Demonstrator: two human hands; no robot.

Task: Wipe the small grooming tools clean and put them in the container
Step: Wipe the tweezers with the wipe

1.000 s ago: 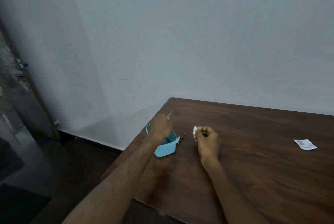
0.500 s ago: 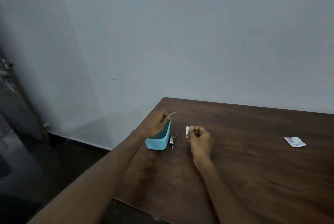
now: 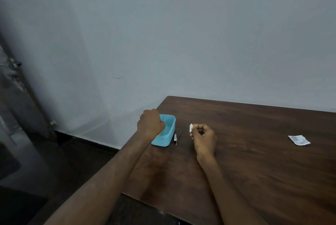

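A small light-blue container [image 3: 168, 138] stands near the left edge of the brown table [image 3: 254, 161]. My left hand [image 3: 150, 124] is over its left rim, fingers curled round a thin metal tool [image 3: 162, 119] whose tip points down into the container. Something yellow shows inside, mostly hidden by the hand. A nail clipper [image 3: 175, 137] and tweezers [image 3: 178, 136] lie on the table just right of the container. My right hand [image 3: 203, 138] is further right, pinching a small white wipe [image 3: 190, 127] between thumb and fingers.
An opened white wipe sachet [image 3: 299, 140] lies far right on the table. The table's left edge drops to a dark floor. A pale wall runs behind, and a dark door frame stands at the far left.
My left hand has lowered the thin tool from above the container's far rim down into the container. The right hand has kept still with the wipe.
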